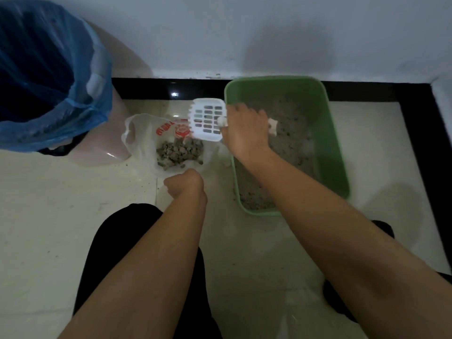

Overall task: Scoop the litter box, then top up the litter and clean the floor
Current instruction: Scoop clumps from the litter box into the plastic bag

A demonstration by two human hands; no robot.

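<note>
Floor: pale tiles [61, 216] with a black border strip under a white wall [244, 33]; dark specks lie scattered near the bag.
Litter box: green tray [335, 143] on the floor to the right, against the border; its long axis runs from the wall toward the person, slightly slanted. Grey litter [291, 152] covers its bottom.
Scoop: white slotted scoop [208, 119] held in the air between the box's left rim and the bag. Its long axis lies roughly left to right, with the blade pointing left toward the bag and the handle running right under the hand. The slotted face tilts up toward the camera, and I can make out no load in it.
Right hands: the right hand [244, 133] wraps the scoop's handle from above, reaching across the box's left edge.
Left hands: the left hand [186, 183] has curled fingers at the bag's near rim and seems to pinch it.
Bag: a clear plastic bag [144, 140] with red print lies open on the floor, with 1 heap of clumps [179, 151] inside.
Why so: the bag sits just beside the box to keep each carry short, and the left hand likely keeps its mouth open under the scoop.
Bin: a pink bin [107, 148] with a blue liner [49, 69] stands at far left.
Stage: scooping looks to be under way; topping up and cleaning the floor are not yet done.
</note>
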